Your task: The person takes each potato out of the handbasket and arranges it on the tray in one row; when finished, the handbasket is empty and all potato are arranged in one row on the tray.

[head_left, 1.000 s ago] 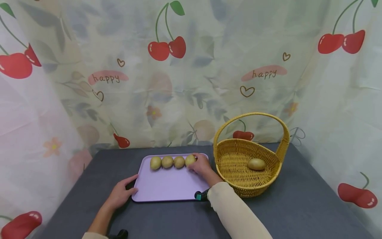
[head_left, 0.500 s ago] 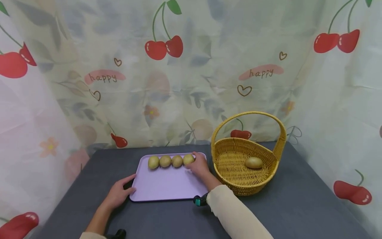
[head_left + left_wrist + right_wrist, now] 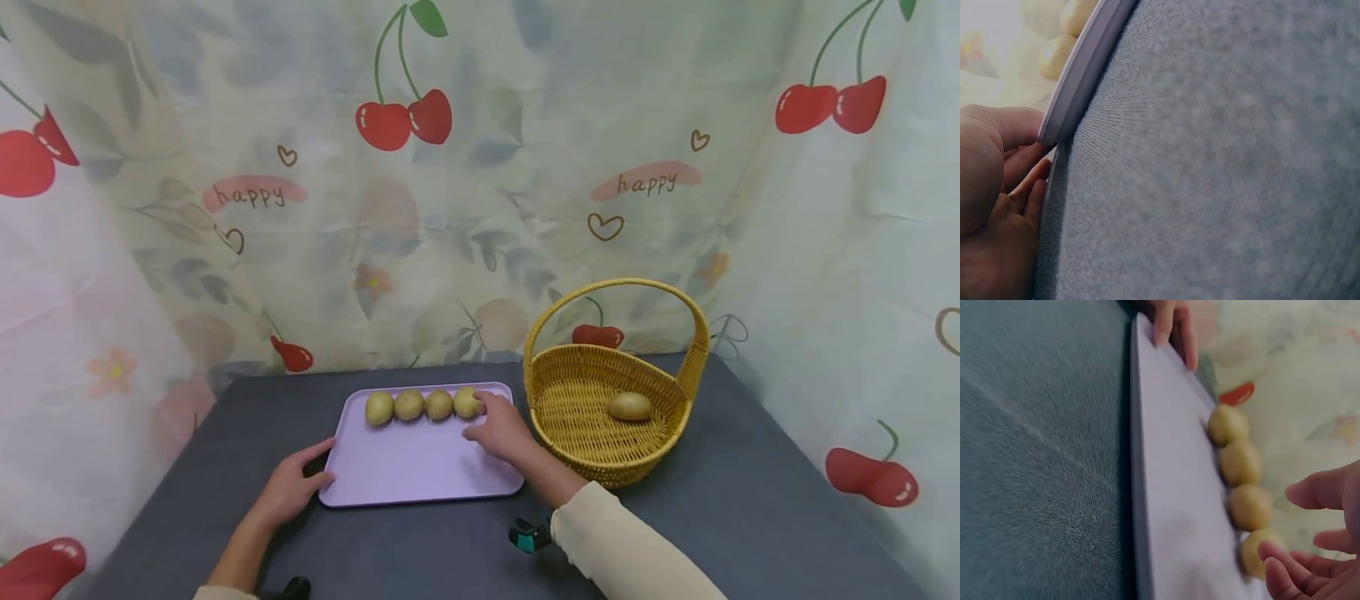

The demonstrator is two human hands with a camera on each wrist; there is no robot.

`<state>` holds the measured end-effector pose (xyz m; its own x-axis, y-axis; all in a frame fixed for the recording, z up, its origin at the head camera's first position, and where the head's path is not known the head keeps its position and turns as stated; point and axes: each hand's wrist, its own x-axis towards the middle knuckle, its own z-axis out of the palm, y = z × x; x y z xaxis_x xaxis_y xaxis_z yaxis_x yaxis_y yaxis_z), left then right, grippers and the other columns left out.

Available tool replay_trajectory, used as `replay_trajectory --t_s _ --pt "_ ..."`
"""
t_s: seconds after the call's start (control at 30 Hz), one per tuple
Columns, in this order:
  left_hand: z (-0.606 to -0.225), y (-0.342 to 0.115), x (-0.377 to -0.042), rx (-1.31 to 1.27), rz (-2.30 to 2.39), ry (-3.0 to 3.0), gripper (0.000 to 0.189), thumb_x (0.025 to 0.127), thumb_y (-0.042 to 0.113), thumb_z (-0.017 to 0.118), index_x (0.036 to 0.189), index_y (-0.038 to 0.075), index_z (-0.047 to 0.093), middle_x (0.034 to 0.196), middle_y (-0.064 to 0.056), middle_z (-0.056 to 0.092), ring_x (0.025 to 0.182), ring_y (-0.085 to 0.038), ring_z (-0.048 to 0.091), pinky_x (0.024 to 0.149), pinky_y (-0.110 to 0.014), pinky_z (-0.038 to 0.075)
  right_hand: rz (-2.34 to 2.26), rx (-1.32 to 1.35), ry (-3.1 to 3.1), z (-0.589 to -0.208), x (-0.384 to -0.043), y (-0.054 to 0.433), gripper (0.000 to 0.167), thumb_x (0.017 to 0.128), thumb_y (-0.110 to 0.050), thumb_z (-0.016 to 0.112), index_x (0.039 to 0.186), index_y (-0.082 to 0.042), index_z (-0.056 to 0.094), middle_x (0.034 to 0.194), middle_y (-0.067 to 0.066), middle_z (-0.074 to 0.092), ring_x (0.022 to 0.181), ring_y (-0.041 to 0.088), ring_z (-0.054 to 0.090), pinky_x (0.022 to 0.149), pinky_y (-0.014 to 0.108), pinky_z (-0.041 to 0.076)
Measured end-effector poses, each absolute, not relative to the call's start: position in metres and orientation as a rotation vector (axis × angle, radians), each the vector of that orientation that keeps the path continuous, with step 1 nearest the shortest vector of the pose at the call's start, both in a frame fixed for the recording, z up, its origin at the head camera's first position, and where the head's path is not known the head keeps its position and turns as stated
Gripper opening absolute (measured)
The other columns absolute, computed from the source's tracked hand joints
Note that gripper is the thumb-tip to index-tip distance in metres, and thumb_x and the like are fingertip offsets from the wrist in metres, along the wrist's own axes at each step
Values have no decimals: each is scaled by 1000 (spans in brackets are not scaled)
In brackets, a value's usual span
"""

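Note:
A lilac tray (image 3: 420, 467) lies on the dark table, with several potatoes (image 3: 409, 405) in a row along its far side. My left hand (image 3: 288, 492) touches the tray's left edge with fingers extended and thumb apart; in the left wrist view the thumb (image 3: 1019, 125) meets the rim. At the row's right end, my right hand (image 3: 506, 429) is beside the last potato (image 3: 466, 403), thumb and fingers spread with nothing between them. In the right wrist view, its fingertips (image 3: 1269, 550) overlap that potato (image 3: 1252, 553).
A yellow wicker basket (image 3: 585, 433) with a tall handle stands just right of the tray, close to my right forearm. One more potato (image 3: 630, 407) lies inside it. Behind the table (image 3: 420, 550) hangs a curtain (image 3: 450, 250) printed with cherries.
My right hand has let go of the last potato; its fingers have spread and drawn slightly back to the right. The left hand stays at the tray's edge. The head view has shifted slightly.

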<state>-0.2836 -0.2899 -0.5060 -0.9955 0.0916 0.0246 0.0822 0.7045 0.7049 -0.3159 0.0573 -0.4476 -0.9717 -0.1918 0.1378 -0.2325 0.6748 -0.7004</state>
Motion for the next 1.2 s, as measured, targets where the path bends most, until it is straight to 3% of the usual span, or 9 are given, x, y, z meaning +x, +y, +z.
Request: replay_trajectory --t_s 0.2,0.33,0.5,0.67,0.93,1.2 --pt "-503 -290 -284 145 1193 2878 55 91 11 65 143 2 48 144 -26 43 134 -46 35 108 -61 24 1157 596 -2803 -419 -292 75 34 85 -14 74 117 -5 65 97 7 65 76 14 58 66 30 50" --pt "-501 -290 -283 141 1203 2863 55 92 12 65 143 2 47 145 -26 42 135 -46 34 108 -61 24 1164 727 -2752 -403 -280 92 20 87 -10 71 108 -9 69 88 0 63 75 13 58 64 27 50" --pt "-501 -291 -285 156 1205 2864 55 92 12 65 143 2 48 145 -26 42 134 -46 35 108 -61 25 1180 856 -2743 -383 -272 119 16 90 -10 67 106 -8 69 84 -4 62 75 13 58 65 28 51" --pt "-503 -292 -285 165 1206 2865 55 91 11 64 143 2 47 144 -26 43 134 -45 35 108 -61 25 1066 899 -2845 -366 -275 153 14 92 -17 67 105 -12 71 90 -7 66 82 10 59 74 30 52" --pt "-501 -291 -284 183 1223 2866 54 91 10 64 142 1 47 144 -27 43 134 -45 35 108 -61 25 841 1092 -3023 -351 -292 209 6 93 -24 65 92 -22 71 84 -10 66 77 10 59 74 32 51" --pt "-500 -289 -282 151 1213 2859 55 91 10 65 143 1 47 144 -27 42 134 -46 35 108 -61 24 723 1042 -3195 -357 -322 255 15 95 -25 62 106 -18 70 100 -7 67 95 14 62 85 41 50"
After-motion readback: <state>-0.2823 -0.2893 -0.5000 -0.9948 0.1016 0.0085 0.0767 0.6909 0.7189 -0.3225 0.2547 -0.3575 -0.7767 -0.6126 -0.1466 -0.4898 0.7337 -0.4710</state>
